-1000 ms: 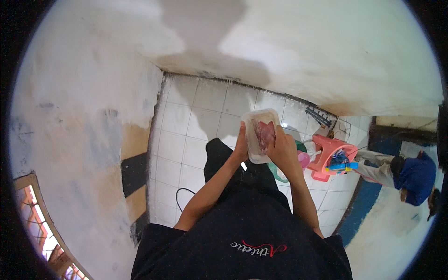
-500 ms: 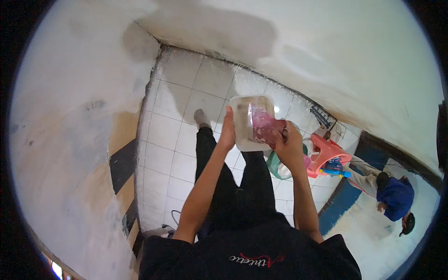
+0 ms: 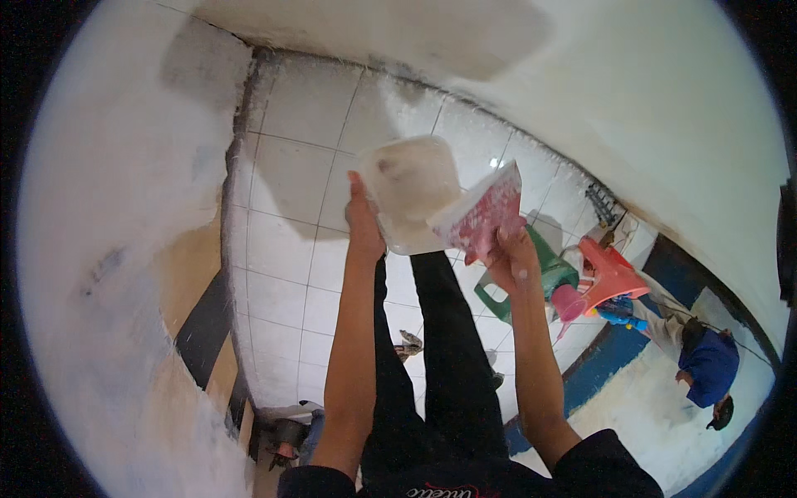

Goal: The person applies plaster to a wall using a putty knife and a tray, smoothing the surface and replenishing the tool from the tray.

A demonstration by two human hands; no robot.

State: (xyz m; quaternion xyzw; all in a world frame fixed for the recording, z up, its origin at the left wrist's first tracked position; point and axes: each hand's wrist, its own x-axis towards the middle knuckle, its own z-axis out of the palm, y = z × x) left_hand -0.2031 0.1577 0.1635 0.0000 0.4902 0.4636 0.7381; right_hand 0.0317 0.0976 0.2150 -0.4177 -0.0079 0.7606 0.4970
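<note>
Well, left grip (image 3: 364, 222) clasps tub (image 3: 415, 187); right grip (image 3: 513, 255), pinched on reddish sheet (image 3: 481, 217), partly hides green container (image 3: 554, 266)

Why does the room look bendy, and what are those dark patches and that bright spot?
In the head view, the fisheye lens bends the wall and leaves black corners; shadows in the head view darken the wall and the floor left of the tub; the head view's bright spot beside the pink piece is probably glare off the floor.

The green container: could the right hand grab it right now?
Probably not: the right hand is gripping a reddish, white-smeared piece, and the green container appears to sit lower, near the floor.
</note>
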